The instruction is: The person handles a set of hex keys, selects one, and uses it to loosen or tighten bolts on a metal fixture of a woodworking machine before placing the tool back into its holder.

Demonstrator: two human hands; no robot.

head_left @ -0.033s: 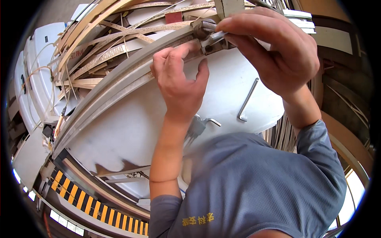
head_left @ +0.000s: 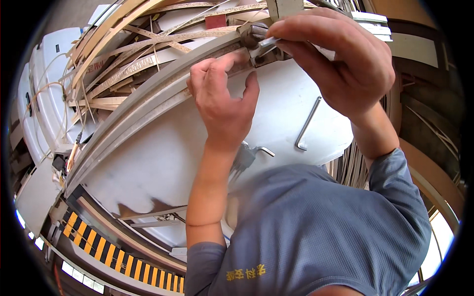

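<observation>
My right hand (head_left: 345, 66) grips a short silver metal tool (head_left: 269, 42) at a greyish metal bracket (head_left: 256, 54) at the upper end of a long curved pale rail (head_left: 143, 106). My left hand (head_left: 222, 101) rests on that rail, index finger stretched toward the bracket, thumb apart and the other fingers bent; I see nothing held in it. Under my hands is a white board (head_left: 143, 163). An L-shaped hex key (head_left: 308, 123) lies on it at the right, and a set of hex keys (head_left: 244, 160) lies partly behind my left forearm, one key sticking out.
Tangled wooden strips and offcuts (head_left: 123, 64) pile behind the rail. White panels (head_left: 44, 64) with cables stand at the far left, a yellow-and-black striped edge (head_left: 103, 244) runs at the lower left, and dark structures with brown boards (head_left: 429, 118) are at the right.
My right hand has shifted very slightly left and up with the tool. The rest looks unchanged.
</observation>
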